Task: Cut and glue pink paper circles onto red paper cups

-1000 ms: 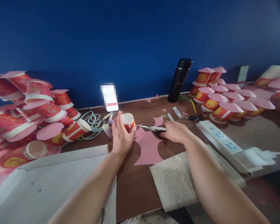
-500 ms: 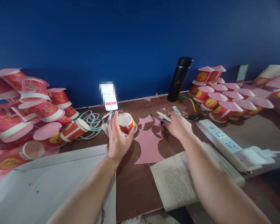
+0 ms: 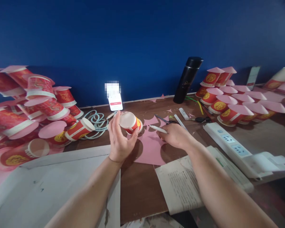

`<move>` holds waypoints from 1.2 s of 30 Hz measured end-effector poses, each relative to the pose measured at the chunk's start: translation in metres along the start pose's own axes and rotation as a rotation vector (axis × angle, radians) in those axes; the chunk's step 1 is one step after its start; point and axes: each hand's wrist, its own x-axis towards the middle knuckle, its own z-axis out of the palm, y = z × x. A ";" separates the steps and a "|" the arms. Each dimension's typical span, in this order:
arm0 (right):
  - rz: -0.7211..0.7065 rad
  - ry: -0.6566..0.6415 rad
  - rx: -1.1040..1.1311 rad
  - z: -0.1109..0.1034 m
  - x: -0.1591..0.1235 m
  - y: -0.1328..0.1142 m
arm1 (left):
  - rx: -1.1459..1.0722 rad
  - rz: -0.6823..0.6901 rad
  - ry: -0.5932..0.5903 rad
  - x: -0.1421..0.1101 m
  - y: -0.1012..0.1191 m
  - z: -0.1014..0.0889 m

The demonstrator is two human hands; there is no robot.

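Cup (image 3: 130, 123), red and white: left of the pink paper (image 3: 150, 147), left hand (image 3: 121, 137) fingers curved round it. White pen (image 3: 158, 129): above that paper, right hand (image 3: 175, 136) fingers closed on it.

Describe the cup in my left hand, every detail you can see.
The cup looks like paper: a red wall with yellow print, and a pale round end tilted up toward the camera. The fingers of your left hand wrap around its side, with the thumb on the near side. It looks undented, though the hand hides part of it. The white pen in your right hand points toward it without touching.
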 end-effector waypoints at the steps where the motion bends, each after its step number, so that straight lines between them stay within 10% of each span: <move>1: -0.010 -0.013 0.010 0.001 -0.001 -0.003 | -0.004 0.004 0.001 0.000 0.000 -0.001; 9: -0.129 -0.205 0.247 0.008 -0.007 -0.022 | 0.008 -0.001 0.030 0.004 0.000 -0.009; 15: 0.059 0.136 0.421 0.005 0.008 -0.004 | -0.035 -0.019 -0.053 -0.003 0.005 -0.018; 22: 0.055 0.087 0.414 0.019 0.020 -0.006 | -0.028 -0.118 -0.318 -0.026 0.012 -0.025; 36: 0.190 0.319 0.093 0.007 0.022 0.017 | 0.032 -0.159 -0.397 -0.028 0.013 -0.026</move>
